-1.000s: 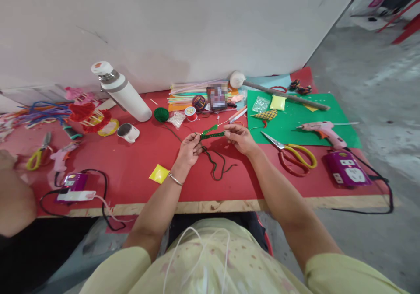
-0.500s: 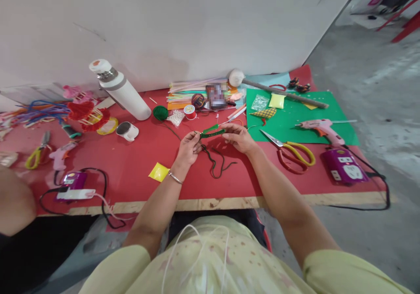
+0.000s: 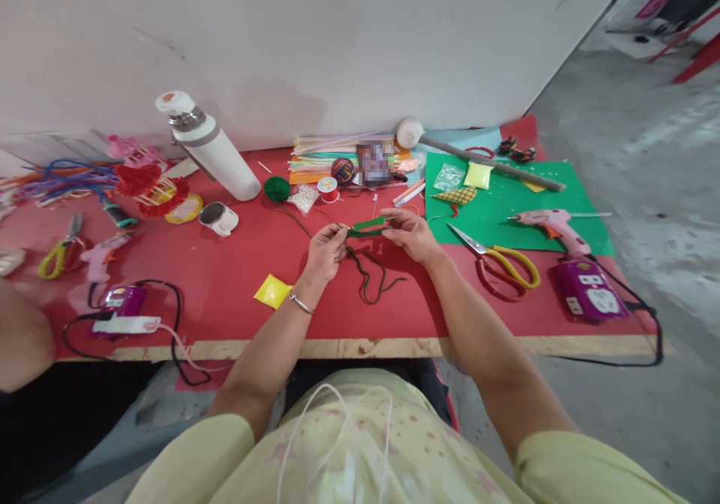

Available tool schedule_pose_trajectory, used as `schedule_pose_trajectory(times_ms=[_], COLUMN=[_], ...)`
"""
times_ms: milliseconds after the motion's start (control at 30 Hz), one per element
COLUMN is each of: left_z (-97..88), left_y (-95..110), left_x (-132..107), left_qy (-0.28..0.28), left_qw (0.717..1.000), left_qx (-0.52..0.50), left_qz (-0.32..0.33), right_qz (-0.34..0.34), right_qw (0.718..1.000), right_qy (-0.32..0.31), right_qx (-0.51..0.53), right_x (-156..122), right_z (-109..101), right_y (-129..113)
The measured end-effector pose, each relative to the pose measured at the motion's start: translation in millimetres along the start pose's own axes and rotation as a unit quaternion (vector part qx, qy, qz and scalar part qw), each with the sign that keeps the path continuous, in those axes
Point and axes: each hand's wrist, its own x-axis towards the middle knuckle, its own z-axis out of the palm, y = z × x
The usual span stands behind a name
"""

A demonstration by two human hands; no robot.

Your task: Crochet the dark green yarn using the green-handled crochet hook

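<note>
My left hand (image 3: 326, 250), fingers pinched, grips one end of a narrow dark green crocheted strip (image 3: 367, 234). Opposite it, my right hand (image 3: 409, 235) is closed on a crochet hook with a green handle (image 3: 370, 223), and its fingertips also touch the strip's other end. The hook lies just above the strip, its near tip by my left fingertips. A loose dark green yarn tail (image 3: 368, 286) curls on the table below. Another strand runs from my left hand up to the green yarn ball (image 3: 277, 188).
The red-covered table (image 3: 214, 294) holds scissors (image 3: 498, 260), a glue gun (image 3: 554, 226) and purple power box (image 3: 590, 290) at right. A white flask (image 3: 217, 148), cup (image 3: 219, 220) and second glue gun (image 3: 104, 256) are left. Another person's arm (image 3: 25, 335) shows at the left edge.
The hook's green handle has shifted slightly right and lies flatter along the strip. Both hands stay nearly in place, and the view has shifted slightly.
</note>
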Motion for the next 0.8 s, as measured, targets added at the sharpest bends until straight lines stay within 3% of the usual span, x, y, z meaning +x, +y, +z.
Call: schedule_pose_trajectory(times_ms=[133, 233, 367, 567, 667, 800], left_z=[3.4, 3.5, 2.9, 6.6, 7.6, 7.5], left_y=[-2, -5, -6, 0, 3, 11], left_x=[-3, -5, -10, -17, -18, -21], left_qy=[0.010, -0.003, -0.006, -0.026, -0.016, -0.025], left_qw=[0.999, 0.997, 0.991, 0.971, 0.978, 0.989], left_qx=[0.030, 0.056, 0.106, 0.194, 0.163, 0.099], left_qz=[0.028, 0.046, 0.077, 0.140, 0.129, 0.104], right_qz=[-0.031, 0.032, 0.127, 0.177, 0.159, 0.083], right_qw=[0.997, 0.996, 0.991, 0.979, 0.983, 0.995], right_qy=[-0.006, -0.045, -0.045, -0.095, -0.089, -0.060], right_qx=[-0.065, -0.068, 0.017, 0.034, 0.012, -0.017], right_x=[-10, -17, -16, -16, -20, -24], right_z=[11, 21, 28, 31, 36, 41], right_y=[-19, -22, -13, -13, -15, -19])
